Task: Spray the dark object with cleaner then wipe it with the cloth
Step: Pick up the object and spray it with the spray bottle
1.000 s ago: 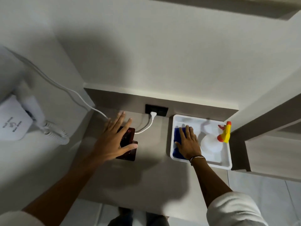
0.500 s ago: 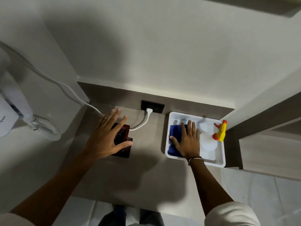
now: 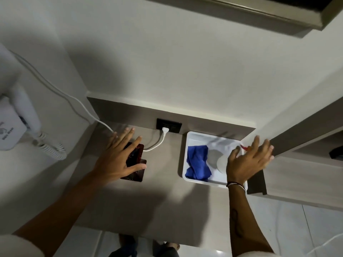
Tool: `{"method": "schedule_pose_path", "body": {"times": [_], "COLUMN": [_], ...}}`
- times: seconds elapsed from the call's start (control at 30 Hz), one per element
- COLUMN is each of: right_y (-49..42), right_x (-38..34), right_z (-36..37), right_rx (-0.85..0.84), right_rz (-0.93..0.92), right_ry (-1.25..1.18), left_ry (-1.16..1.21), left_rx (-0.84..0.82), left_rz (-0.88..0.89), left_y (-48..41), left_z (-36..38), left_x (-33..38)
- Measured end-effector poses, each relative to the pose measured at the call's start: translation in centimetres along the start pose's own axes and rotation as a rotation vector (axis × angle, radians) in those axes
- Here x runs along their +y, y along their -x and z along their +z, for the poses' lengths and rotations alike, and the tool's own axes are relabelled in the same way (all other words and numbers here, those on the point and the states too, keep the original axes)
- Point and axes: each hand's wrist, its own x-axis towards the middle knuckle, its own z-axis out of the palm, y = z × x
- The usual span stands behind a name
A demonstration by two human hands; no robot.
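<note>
A dark glossy object lies flat on the grey counter, left of centre. My left hand rests over it with fingers spread, covering most of it. A crumpled blue cloth lies in the left half of a white tray. My right hand hovers open over the tray's right half, fingers apart, above the white spray bottle. Only the bottle's pale body and a bit of red trigger show past the hand.
A black wall socket with a white plug and cable sits behind the dark object. A white wall hair dryer with coiled cord hangs at the left. A wooden cabinet side stands right of the tray.
My right hand has lifted off the blue cloth and moved right, over the spray bottle. The cloth now lies uncovered. My left hand stays on the dark object.
</note>
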Motion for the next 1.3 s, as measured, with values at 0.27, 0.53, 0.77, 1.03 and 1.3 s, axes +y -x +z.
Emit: {"method": "schedule_pose_path", "body": {"times": [0.27,0.53,0.77,1.03,1.3], "right_y": [1.0,1.4,1.1,8.1,19.0], "right_x": [2.2,1.4,-2.1,-7.2,-10.4], "right_z": [0.2,-0.6,-5.4,-13.0,-14.1], "right_rx": [-0.430,-0.376,-0.246,-0.587,-0.775], "right_rz": [0.266,0.238,0.104,0.002,0.186], "right_ry": [-0.438,-0.567,-0.801,-1.002,-1.092], "left_ry": [0.027,0.176,0.399,0.574,0.762], "left_rx": [-0.128,-0.221,-0.211,-0.111,-0.112], "left_rz": [-0.055,-0.144,-0.219,-0.137,-0.141], "left_y": [0.7,0.6,1.2,2.4,4.0], "left_z": [-0.2,-1.6,-3.1,-3.6,-2.6], "left_x": [-0.1,0.7,1.2,0.6,-0.8]}}
